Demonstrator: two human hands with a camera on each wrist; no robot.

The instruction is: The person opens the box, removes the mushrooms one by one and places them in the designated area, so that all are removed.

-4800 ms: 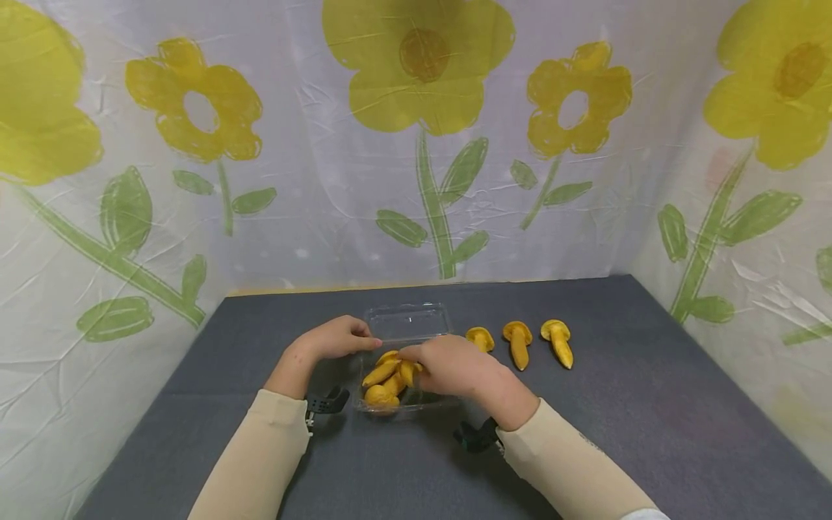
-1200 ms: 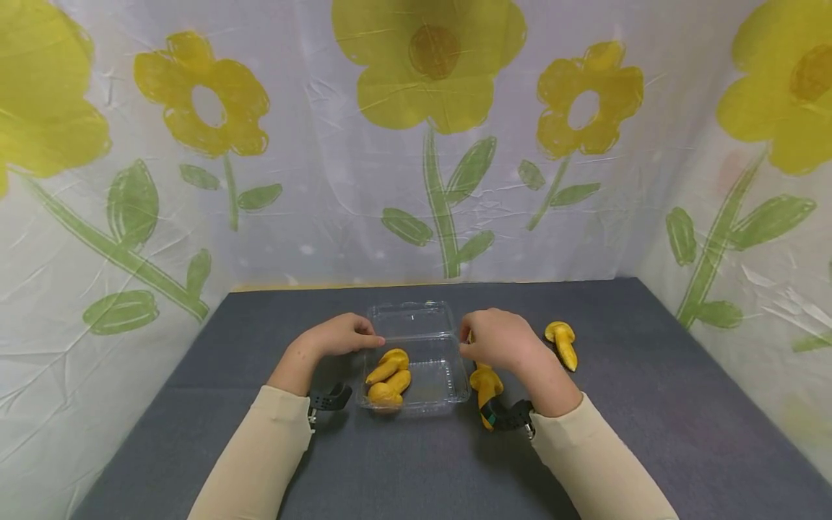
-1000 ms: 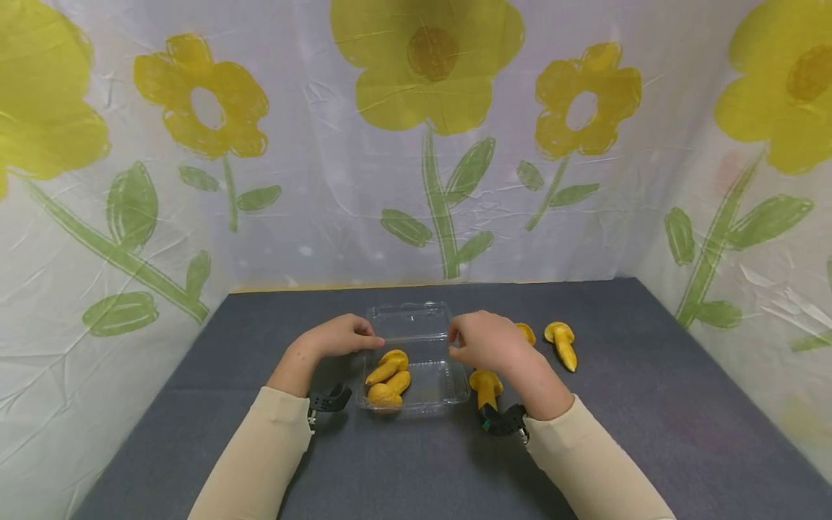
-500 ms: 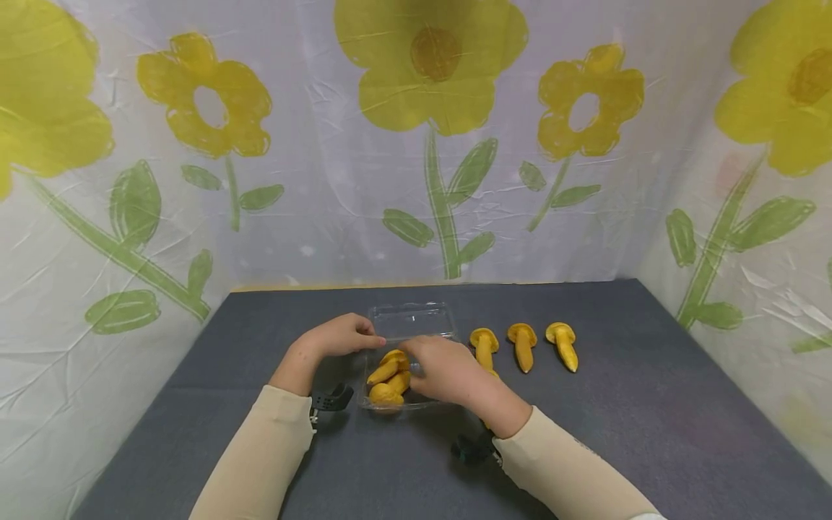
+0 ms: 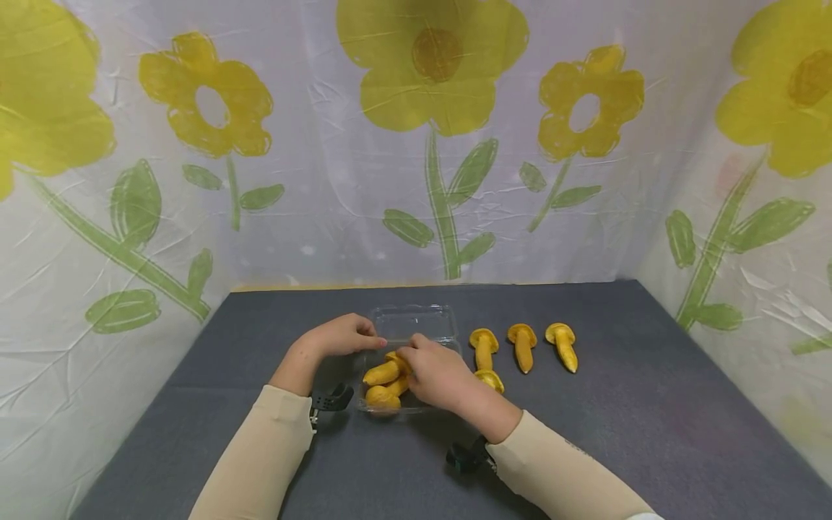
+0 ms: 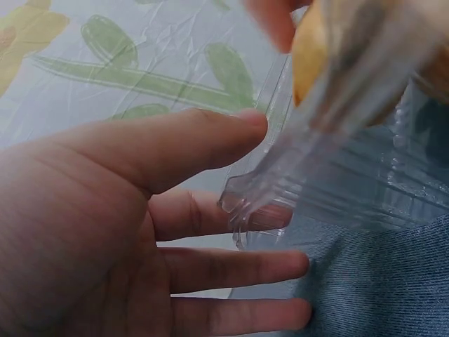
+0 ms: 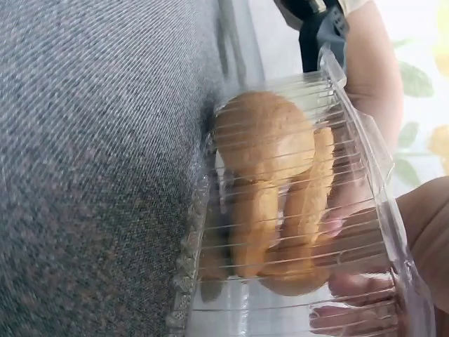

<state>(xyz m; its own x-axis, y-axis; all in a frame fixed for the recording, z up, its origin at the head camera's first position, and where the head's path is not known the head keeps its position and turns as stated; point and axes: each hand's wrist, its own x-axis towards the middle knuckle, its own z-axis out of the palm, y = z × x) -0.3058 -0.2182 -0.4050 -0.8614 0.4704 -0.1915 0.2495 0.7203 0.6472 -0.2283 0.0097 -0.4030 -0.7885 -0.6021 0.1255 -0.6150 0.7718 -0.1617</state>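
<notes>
A clear plastic clamshell box [image 5: 416,410] stands on the dark table with its lid [image 5: 416,321] folded back. Two yellow-orange mushrooms lie in its left half, one upper mushroom [image 5: 381,373] and one lower mushroom [image 5: 382,399]. My right hand [image 5: 442,375] reaches into the box and pinches the upper mushroom near its cap; fingertips are partly hidden. Through the ribbed wall in the right wrist view, its fingers [image 7: 351,284] lie beside that cap. At the box's left rear corner, my left hand [image 5: 341,336] holds the rim, thumb above and index finger [image 6: 189,214] below.
Right of the box, one mushroom [image 5: 484,343] has another mushroom [image 5: 490,379] at its stem end, partly behind my right forearm. Further right lie a mushroom [image 5: 522,347] and a mushroom [image 5: 562,345]. A flower-printed curtain [image 5: 312,238] rises behind the table [image 5: 585,440].
The box held more mushrooms at first; one now lies right of it. My right hand has moved from there back to the upper mushroom, which has shifted slightly. My left hand stays put.
</notes>
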